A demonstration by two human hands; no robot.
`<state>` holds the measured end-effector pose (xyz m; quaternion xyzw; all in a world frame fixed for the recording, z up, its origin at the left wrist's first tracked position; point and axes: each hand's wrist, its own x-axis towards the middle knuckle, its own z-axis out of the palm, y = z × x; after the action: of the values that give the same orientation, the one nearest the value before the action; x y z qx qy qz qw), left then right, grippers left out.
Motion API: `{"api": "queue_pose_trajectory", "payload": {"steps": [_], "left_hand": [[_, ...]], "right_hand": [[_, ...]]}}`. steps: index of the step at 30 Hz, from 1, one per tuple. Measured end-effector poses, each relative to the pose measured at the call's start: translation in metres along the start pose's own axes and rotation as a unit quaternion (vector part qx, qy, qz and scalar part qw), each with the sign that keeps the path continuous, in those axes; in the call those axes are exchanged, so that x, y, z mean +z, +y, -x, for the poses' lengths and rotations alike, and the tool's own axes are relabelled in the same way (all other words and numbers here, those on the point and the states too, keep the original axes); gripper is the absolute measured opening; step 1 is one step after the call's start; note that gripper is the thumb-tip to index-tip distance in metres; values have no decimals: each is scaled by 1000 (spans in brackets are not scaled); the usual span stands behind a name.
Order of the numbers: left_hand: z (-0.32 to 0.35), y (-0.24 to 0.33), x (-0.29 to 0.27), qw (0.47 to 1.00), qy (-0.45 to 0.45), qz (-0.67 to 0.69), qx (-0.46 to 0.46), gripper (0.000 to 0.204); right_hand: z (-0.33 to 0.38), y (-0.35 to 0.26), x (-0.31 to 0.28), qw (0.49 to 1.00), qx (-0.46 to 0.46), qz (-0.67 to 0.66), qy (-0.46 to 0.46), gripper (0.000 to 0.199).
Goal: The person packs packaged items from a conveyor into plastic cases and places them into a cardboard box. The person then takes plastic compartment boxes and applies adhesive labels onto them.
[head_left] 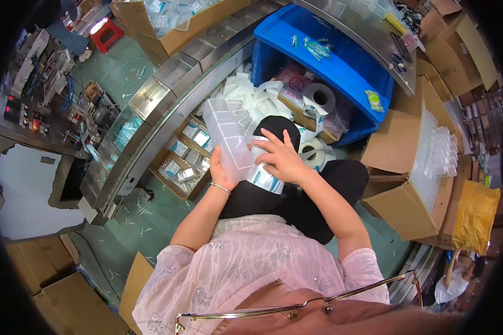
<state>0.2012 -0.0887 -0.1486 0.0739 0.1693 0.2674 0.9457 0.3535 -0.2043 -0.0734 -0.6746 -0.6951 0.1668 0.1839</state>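
My left hand (222,172) grips the near end of a clear plastic box (224,125) with stepped sides, tilted over my lap. My right hand (283,157) is beside the box's right edge, fingers stretched and spread over a white label strip (266,180) with blue print. That strip lies across my dark trouser leg (276,127). Whether a label is stuck to the right fingertips is hidden by the hand. Next to my right wrist sits a label roll (312,152), and a heap of crumpled white backing strip (257,99) lies beyond the box.
A blue plastic bin (318,61) on its side holds another white roll (319,96). Left stands a low carton of small packed boxes (179,167) beside a metal conveyor (151,99). At right is an open carton of clear plastic trays (430,151). Another person (452,282) is at far right.
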Motion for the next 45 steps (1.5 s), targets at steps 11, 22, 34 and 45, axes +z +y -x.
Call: {"api": "queue_pose_trajectory", "payload": {"steps": [11, 22, 34, 45], "left_hand": [[0, 2, -7, 1000, -17, -8, 3, 60], [-3, -1, -6, 1000, -28, 0, -5, 61], [-8, 13, 62, 927, 7, -370, 52, 52], [-21, -33, 65, 873, 0, -484, 63, 52]], "right_hand": [[2, 2, 0, 997, -32, 35, 65, 18], [28, 0, 11, 987, -82, -9, 140, 11], [94, -69, 19, 734, 181, -419, 503, 15], [22, -53, 5, 858, 134, -132, 477, 31]]}}
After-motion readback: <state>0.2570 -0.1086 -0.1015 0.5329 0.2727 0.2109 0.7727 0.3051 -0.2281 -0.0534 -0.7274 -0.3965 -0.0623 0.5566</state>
